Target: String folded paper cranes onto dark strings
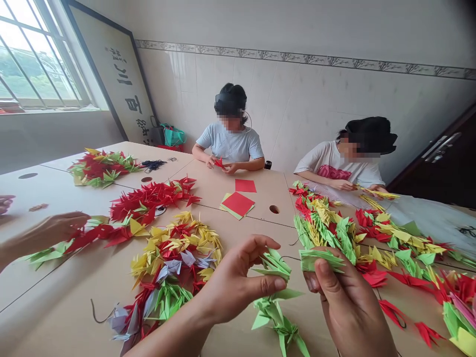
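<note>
My left hand (pixel 243 277) is closed on a green folded paper crane (pixel 275 265), pinched between thumb and fingers. Opposite it, my right hand (pixel 340 292) grips a flat bundle of green paper cranes (pixel 322 259), thumb on top. A short dark cord (pixel 292 257) spans the small gap between the two; where it ends inside the folds is hidden. Under my left hand hang or lie more green cranes (pixel 284 329); I cannot tell whether they are joined to the one I hold. Left of my forearm lies a curved string of yellow, red, white and green cranes (pixel 182 248).
Strings of coloured cranes (pixel 327 223) cover the right side; more heaps (pixel 100 166) lie left. Red paper squares (pixel 238 204) lie mid-table near a round hole (pixel 274 209). Two people sit opposite, folding or handling paper. Another person's hand (pixel 63 228) touches cranes at left.
</note>
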Motion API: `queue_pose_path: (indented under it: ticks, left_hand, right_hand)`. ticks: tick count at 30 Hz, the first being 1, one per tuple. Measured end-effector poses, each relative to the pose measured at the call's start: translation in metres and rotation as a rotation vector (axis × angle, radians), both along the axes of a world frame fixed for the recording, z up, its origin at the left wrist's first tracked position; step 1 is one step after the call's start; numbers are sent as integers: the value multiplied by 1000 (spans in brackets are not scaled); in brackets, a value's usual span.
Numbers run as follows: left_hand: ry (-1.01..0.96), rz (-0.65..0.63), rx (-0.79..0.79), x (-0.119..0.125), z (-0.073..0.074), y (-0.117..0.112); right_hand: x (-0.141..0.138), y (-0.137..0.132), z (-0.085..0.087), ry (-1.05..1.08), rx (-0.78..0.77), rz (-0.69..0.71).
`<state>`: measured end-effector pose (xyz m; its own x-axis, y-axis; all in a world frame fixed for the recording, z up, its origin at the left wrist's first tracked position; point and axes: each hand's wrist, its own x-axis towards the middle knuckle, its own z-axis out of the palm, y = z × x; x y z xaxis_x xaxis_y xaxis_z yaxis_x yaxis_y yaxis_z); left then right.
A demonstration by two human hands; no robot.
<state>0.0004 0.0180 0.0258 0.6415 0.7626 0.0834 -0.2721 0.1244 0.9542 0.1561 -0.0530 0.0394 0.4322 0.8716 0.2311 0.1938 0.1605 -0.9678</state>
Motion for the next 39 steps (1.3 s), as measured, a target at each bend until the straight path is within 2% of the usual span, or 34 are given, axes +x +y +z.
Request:
queue_pose_path:
  ticks: [6, 12, 17, 25, 30, 34, 39]
  left_hand:
    - [65, 82, 123, -1, 0, -1]
    - [3, 88, 77, 2, 3, -2]
    - [38, 127, 124, 0, -1, -2]
    - [61, 178, 190, -1, -3, -5]
    - [63, 166, 236, -2, -3, -5]
    - [37, 134, 165, -3, -4, -3]
    - [-155, -6, -89, -2, 0, 0]
  right_hand:
    - [-1, -1, 2, -64, 18, -41]
    - [-5, -2, 6, -83, 27, -58]
    - [-8, -1, 8, -140, -7, -90]
    - [-9, 1, 4, -193, -8, -37]
    - [-9, -1, 1, -198, -19, -17]
    - [-8, -6, 0, -106, -45, 13]
    - [-8, -12, 2, 236, -145, 83]
